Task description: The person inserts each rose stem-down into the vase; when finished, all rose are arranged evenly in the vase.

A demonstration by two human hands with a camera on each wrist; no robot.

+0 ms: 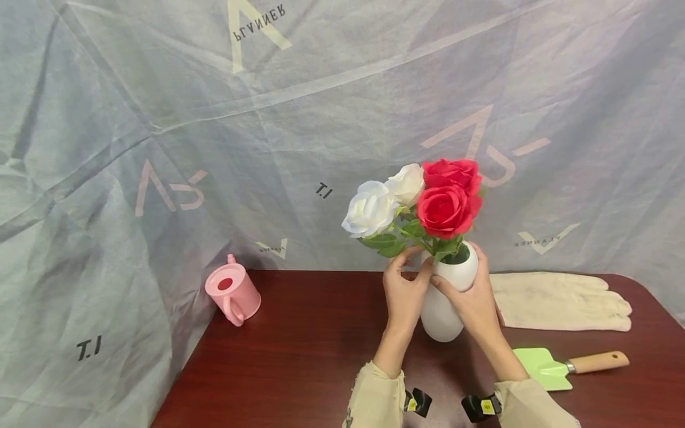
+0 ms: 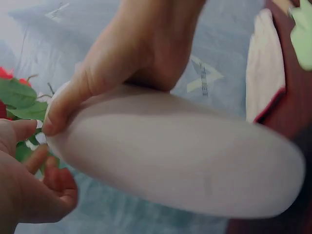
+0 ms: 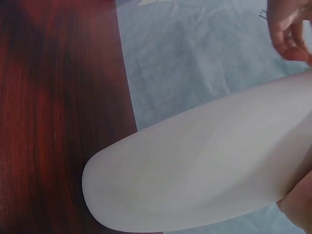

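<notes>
A smooth white vase (image 1: 442,315) is at the front of the view, its mouth angled slightly right; whether its base touches the table I cannot tell. Red roses (image 1: 445,211) and white roses (image 1: 368,209) with green leaves rise from its mouth, the white ones leaning left. My right hand (image 1: 478,300) grips the vase near its neck, the thumb across the front. At the left of the mouth, my left hand (image 1: 405,295) pinches at the rose stems with curled fingers. The left wrist view shows those fingertips beside the leaves (image 2: 22,100); the exact stem held is partly hidden.
On the dark red table (image 1: 299,351), a pink watering can (image 1: 242,295) stands at the left edge. To the right lie cream gloves (image 1: 562,301) and a green hand trowel (image 1: 543,368) with a wooden handle. A grey printed cloth (image 1: 321,131) hangs behind.
</notes>
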